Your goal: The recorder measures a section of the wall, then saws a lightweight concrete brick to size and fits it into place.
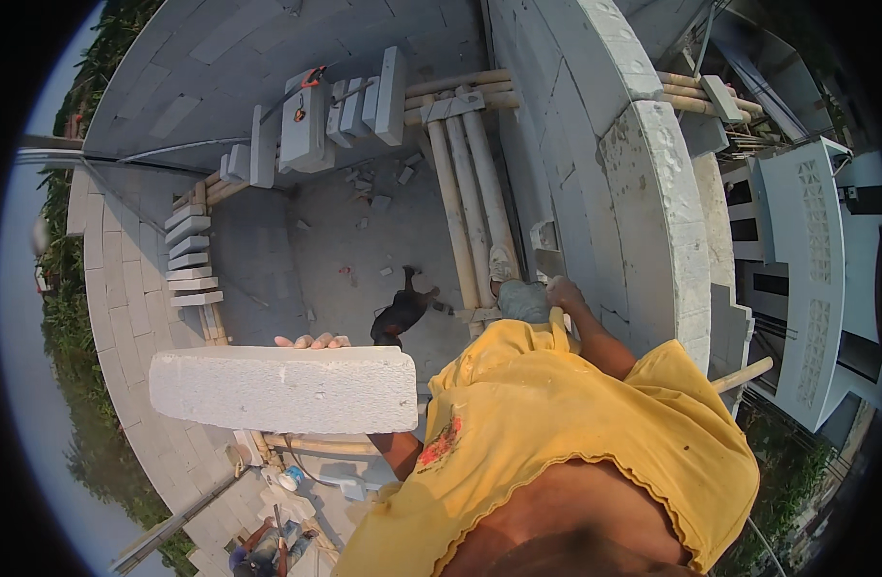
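My left hand [310, 340] grips a long white aerated-concrete block [282, 389] at the lower left, its fingertips curled over the top edge and the rest hidden behind it. My right hand [563, 292] is lowered beside my bent knee [525, 298] near the wall [614, 221], with its fingers curled; whether anything is in them I cannot make out. My foot [501, 262] in a pale shoe is on the bamboo poles [470, 192] along the wall.
A person [402, 313] in dark clothes is on the floor below among rubble; another [263, 546] works at lower left. Blocks [393, 96] stand on bamboo scaffolding at the back, with orange-handled tools [313, 77]; more blocks [189, 245] line the left scaffold. A pole [744, 375] juts out right.
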### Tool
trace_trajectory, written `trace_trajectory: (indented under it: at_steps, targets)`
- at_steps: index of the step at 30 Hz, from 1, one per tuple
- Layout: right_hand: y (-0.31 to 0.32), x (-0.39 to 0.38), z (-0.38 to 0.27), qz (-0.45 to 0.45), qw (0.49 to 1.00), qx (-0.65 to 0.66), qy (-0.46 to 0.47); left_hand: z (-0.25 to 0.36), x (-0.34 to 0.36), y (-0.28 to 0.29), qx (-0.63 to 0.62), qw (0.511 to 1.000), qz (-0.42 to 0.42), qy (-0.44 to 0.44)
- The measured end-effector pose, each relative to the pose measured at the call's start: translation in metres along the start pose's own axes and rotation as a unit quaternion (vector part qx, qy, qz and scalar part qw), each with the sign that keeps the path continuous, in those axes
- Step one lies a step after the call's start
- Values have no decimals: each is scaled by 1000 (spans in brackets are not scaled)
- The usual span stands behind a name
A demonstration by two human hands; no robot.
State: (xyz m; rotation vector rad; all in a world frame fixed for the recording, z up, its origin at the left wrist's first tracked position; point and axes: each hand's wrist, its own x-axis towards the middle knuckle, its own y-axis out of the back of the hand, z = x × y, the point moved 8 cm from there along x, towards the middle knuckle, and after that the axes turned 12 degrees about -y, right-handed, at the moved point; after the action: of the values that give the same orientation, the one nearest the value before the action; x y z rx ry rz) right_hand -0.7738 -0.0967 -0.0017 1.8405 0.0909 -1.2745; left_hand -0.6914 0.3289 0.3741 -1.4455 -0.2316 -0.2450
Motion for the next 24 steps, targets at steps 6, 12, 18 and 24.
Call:
trace_trajectory:
  at_steps: [6,12,18,24]
  targets:
    - [169,-1,-171,-27,988,107,108,13,103,58,34,994,-49,-90]
    - [275,72,-343,40,951,176,252,35,117,107,178,917,116,-339]
    - [338,175,-407,48,980,4,195,23,242,132,423,730,354,-404]
    - [343,204,-355,-34,991,97,91,30,392,168,387,802,277,-361]
